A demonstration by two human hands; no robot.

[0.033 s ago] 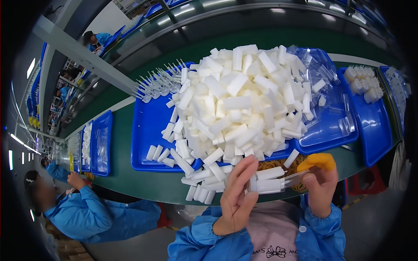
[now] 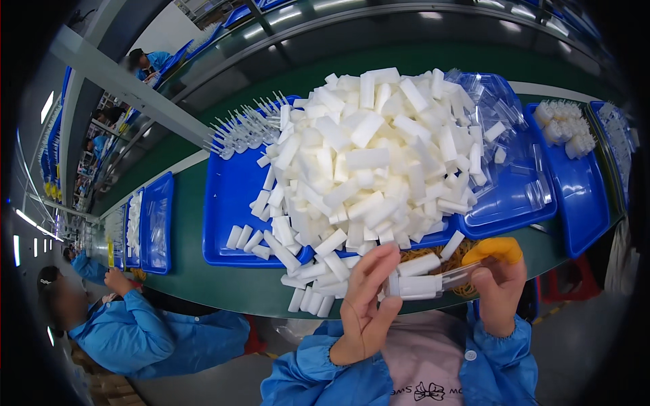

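Between my two hands is a clear plastic tube [image 2: 439, 283] with a white foam block [image 2: 416, 287] inside its left part. My left hand [image 2: 365, 301] has the tube's left end between its thumb and raised fingers. The right end is pinched by my right hand [image 2: 500, 287], which wears yellow covers on its fingertips. Another white foam block [image 2: 420, 264] lies just beyond the tube, close to my left fingertips; whether it touches the tube I cannot tell. Brown rubber bands [image 2: 467, 289] show behind the tube, partly hidden. A big pile of white foam blocks [image 2: 369, 160] rises past my hands.
A blue tray [image 2: 230, 203] under the pile holds clear thin-stemmed parts [image 2: 244, 128] at its far left. Clear plastic pieces fill part of the right blue tray [image 2: 504, 215]. Farther right stands another blue tray [image 2: 583, 196]. A co-worker in blue [image 2: 145, 331] sits at left.
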